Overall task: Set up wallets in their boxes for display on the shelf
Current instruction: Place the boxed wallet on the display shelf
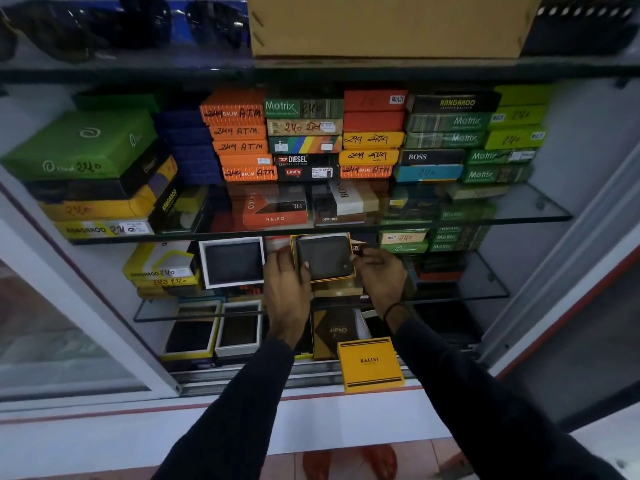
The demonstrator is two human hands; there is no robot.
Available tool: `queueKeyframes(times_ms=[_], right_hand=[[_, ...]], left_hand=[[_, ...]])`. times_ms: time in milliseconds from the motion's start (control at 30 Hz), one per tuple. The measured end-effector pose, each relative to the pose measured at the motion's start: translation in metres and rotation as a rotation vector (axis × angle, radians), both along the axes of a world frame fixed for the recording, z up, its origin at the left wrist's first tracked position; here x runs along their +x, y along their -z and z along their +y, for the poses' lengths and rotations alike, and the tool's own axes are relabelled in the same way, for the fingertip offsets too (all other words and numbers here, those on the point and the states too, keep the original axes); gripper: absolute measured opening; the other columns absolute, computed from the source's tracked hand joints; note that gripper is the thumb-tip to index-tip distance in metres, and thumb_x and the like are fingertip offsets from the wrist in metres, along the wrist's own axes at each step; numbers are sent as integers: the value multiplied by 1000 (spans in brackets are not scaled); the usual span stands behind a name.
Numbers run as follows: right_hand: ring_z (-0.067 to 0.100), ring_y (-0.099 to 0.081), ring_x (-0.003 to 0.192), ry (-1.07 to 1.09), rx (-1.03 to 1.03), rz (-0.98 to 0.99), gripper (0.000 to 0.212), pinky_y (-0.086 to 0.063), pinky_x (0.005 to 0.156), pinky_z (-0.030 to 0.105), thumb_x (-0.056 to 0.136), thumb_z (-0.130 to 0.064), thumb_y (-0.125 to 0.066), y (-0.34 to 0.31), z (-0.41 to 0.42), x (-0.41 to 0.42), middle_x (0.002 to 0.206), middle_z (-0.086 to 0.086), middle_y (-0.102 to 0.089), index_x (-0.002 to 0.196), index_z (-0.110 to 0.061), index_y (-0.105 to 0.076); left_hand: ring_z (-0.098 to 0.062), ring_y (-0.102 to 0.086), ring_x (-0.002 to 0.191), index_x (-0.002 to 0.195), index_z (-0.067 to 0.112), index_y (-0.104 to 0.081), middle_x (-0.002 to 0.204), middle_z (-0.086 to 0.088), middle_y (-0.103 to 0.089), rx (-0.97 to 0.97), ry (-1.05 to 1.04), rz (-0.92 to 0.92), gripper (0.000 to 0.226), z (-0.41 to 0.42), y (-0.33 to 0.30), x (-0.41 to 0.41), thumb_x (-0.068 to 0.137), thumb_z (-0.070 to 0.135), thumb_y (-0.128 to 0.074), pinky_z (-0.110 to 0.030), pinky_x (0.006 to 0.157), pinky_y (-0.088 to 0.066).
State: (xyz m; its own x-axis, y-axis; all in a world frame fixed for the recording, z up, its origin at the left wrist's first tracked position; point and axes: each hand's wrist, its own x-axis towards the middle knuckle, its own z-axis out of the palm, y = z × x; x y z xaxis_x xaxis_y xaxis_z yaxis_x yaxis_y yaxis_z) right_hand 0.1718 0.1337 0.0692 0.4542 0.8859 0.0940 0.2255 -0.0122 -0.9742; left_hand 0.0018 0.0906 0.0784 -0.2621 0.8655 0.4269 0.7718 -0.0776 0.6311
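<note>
The dark wallet [325,257] lies in an open yellow-rimmed box [323,258], tilted face-out on the middle glass shelf [485,292], long axis left to right. The left hand [285,289] grips the box's left edge, thumb on the wallet face. The right hand [381,271] pinches the right edge, fingers curled. Both hands are in contact, one per side. To the left stands a white-framed box [232,262] holding another wallet. The yellow lid [370,363] rests below, on the cabinet's sill, nearer the right hand.
</note>
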Motion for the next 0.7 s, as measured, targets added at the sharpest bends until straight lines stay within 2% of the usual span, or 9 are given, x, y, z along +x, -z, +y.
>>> queueKeyframes(times_ms=[100, 200, 267, 300, 400, 467, 567, 633, 700], right_hand=[[1, -67, 61, 95, 162, -121, 3, -52, 62, 15, 78, -26, -72, 27, -43, 17, 63, -11, -69, 76, -28, -70], [4, -62, 56, 155, 149, -265, 9, -46, 58, 13, 78, -24, -70, 64, -86, 38, 59, -8, -65, 71, -28, -67], [-1, -61, 57, 152, 0, -310, 12, -41, 57, 10, 79, -23, -68, 86, -110, 53, 60, -8, -64, 69, -27, -64], [3, -64, 59, 135, -115, -351, 11, -42, 56, 14, 80, -22, -67, 97, -119, 62, 61, -5, -66, 69, -24, -66], [31, -68, 76, -26, -571, -454, 21, -42, 64, 29, 85, -22, -63, 120, -135, 82, 74, 11, -71, 68, -11, -69], [26, -58, 77, -99, -755, -278, 25, -39, 70, 32, 88, -18, -60, 119, -139, 88, 82, 15, -67, 66, -11, -69], [25, -48, 67, -119, -800, 162, 28, -30, 59, 33, 89, -6, -59, 110, -141, 97, 82, 16, -56, 61, -12, -61], [25, -53, 76, -189, -839, 276, 13, -29, 58, 27, 88, -9, -61, 104, -143, 100, 86, 15, -60, 76, -10, -65], [24, -56, 90, -267, -871, 360, 12, -35, 65, 28, 91, -15, -57, 102, -146, 105, 92, 12, -63, 87, -14, -68]], left_hand=[[-16, -57, 100, 117, 9, -60, 116, -9, -57, 194, 77, 44, 22, -38, 30, 15, 102, 22, -53, -29, 81, -51], [-11, -55, 89, 105, 12, -61, 106, -4, -57, 160, 249, 76, 9, -73, 73, 31, 99, 16, -55, -27, 73, -51], [-12, -58, 90, 106, 16, -60, 109, -1, -56, 21, 394, 130, 12, -88, 100, 41, 97, 21, -55, -25, 72, -52], [-15, -60, 94, 110, 16, -60, 114, -2, -56, -77, 456, 192, 19, -91, 111, 48, 94, 25, -56, -25, 74, -53], [-24, -56, 120, 133, 19, -52, 138, -4, -52, -376, 551, 408, 56, -89, 129, 71, 84, 44, -62, -36, 96, -51], [-28, -47, 132, 143, 20, -42, 152, -5, -42, -475, 580, 489, 77, -81, 131, 90, 77, 51, -67, -42, 105, -44], [-33, -39, 140, 150, 17, -31, 161, -9, -30, -565, 624, 577, 100, -64, 131, 117, 68, 51, -77, -46, 110, -38], [-34, -39, 140, 154, 16, -24, 161, -10, -31, -602, 624, 642, 111, -54, 131, 128, 66, 51, -81, -47, 110, -37], [-35, -43, 136, 155, 17, -20, 156, -11, -37, -605, 617, 703, 117, -45, 129, 138, 64, 50, -85, -47, 108, -39]])
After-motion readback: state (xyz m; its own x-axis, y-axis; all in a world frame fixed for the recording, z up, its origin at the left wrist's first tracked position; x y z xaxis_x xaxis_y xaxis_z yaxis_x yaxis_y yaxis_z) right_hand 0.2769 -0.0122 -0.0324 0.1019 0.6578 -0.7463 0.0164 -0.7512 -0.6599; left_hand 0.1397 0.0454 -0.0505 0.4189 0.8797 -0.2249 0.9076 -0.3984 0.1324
